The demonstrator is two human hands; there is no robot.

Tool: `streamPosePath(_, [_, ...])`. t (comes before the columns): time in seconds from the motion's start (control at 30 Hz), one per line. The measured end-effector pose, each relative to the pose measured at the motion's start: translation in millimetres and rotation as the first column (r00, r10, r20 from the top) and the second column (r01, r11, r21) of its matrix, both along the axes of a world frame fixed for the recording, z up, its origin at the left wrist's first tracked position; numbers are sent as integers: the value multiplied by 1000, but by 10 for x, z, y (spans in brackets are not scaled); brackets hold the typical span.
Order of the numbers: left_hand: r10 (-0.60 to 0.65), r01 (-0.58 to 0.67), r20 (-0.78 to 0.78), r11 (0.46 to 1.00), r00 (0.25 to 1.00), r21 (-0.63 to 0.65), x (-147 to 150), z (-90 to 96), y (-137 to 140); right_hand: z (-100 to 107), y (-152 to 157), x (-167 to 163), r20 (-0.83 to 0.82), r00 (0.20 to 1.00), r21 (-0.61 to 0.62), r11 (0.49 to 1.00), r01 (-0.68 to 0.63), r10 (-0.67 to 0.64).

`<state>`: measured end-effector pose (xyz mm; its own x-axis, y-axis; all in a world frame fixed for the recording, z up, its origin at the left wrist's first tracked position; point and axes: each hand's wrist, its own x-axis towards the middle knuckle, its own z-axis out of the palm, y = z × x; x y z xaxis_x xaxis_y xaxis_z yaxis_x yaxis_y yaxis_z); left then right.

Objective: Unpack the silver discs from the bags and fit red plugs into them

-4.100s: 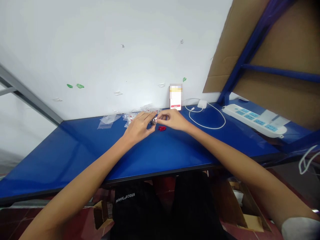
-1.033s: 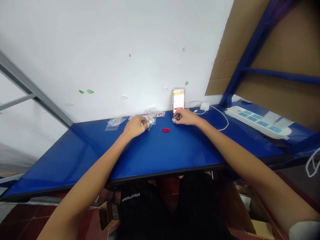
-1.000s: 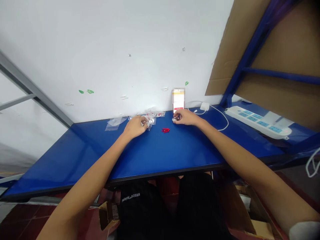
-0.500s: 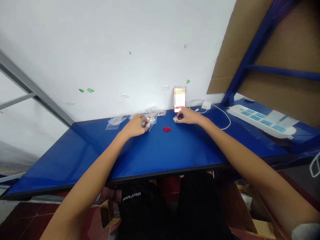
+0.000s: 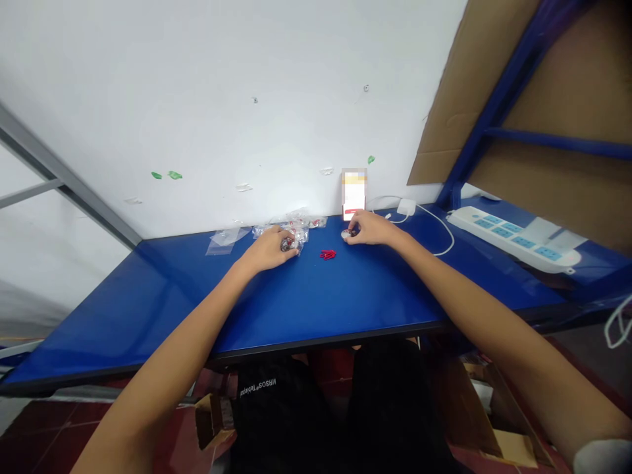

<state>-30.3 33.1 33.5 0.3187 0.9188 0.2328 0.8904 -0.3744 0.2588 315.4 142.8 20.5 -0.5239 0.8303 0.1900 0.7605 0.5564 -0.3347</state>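
Observation:
My left hand (image 5: 270, 250) is curled over a small dark and silvery item in clear plastic (image 5: 288, 244); its exact kind is too small to tell. Several clear plastic bags (image 5: 299, 218) with red and white bits lie just behind and beside these fingers. At the back of the blue table, my right hand (image 5: 369, 228) pinches a small round whitish disc (image 5: 345, 235) at the tabletop. Between the two hands, nearer the table's front, sits a little bunch of red pieces (image 5: 327, 254).
A lit phone (image 5: 354, 191) leans upright against the white wall behind my right hand. To the right are a white charger (image 5: 407, 207) with a cable and a power strip (image 5: 513, 238). Flat clear bags (image 5: 224, 241) lie left of my left hand. Open cardboard boxes (image 5: 213, 421) stand below the table.
The view has shifted slightly. My left hand has turned a little, with the dark item and plastic showing more between its fingers. My right hand stays pinched on the disc.

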Motion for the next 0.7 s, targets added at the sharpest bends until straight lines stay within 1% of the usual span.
streamPosePath(0.27, [-20, 22, 81, 1000, 997, -16, 2, -13, 16, 65, -64, 33, 2, 1000, 4, 1000, -25, 25])
streamPosePath(0.33, [-10, 13, 88, 1000, 996, -24, 4, -10, 18, 72, -59, 47, -50, 998, 29, 999, -44, 46])
streamPosePath(0.4, [1, 2, 101, 999, 995, -32, 8, -7, 18, 76, -45, 44, -163, 982, 69, 994, -81, 91])
streamPosePath(0.5, [5, 0, 125, 999, 992, -44, 9, -13, 24, 84, -22, 0, -339, 924, 158, 979, -130, 178])
streamPosePath(0.6, [-28, 31, 140, 999, 990, -20, 7, -32, 37, 84, -13, -58, -359, 905, 220, 963, -155, 228])
streamPosePath(0.7, [-101, 100, 160, 995, 982, 18, 18, -49, 42, 62, -7, -93, -346, 907, 224, 960, -168, 240])
